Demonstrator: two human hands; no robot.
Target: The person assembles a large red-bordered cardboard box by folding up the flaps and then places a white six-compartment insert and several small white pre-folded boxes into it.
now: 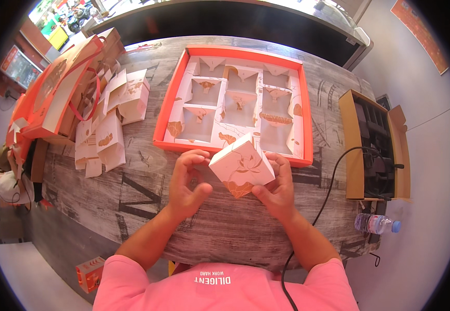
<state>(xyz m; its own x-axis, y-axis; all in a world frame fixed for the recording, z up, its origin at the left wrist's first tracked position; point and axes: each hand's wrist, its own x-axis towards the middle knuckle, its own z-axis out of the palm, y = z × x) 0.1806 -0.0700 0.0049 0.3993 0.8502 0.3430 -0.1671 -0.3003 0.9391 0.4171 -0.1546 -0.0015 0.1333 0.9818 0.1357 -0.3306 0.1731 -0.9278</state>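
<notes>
A small white carton (243, 166) with gold flower line drawings and a gold lower corner is held tilted above the table's near side. My right hand (277, 189) grips it, with the thumb on its near corner and the fingers along its right side. Just left of the carton, my left hand (187, 184) has its fingers curved and apart, holding nothing. Beyond both hands lies a large shallow orange box (170, 109). Inside it, a white and gold printed card insert (225, 111) forms several square compartments.
Several folded white cartons (112, 140) lie in a pile on the left, beside large orange gift boxes (54, 103) with red ribbon. On the right are an open brown cardboard box (350, 155), a black cable (329, 194) and a water bottle (372, 224). The wooden-patterned table (225, 236) supports these.
</notes>
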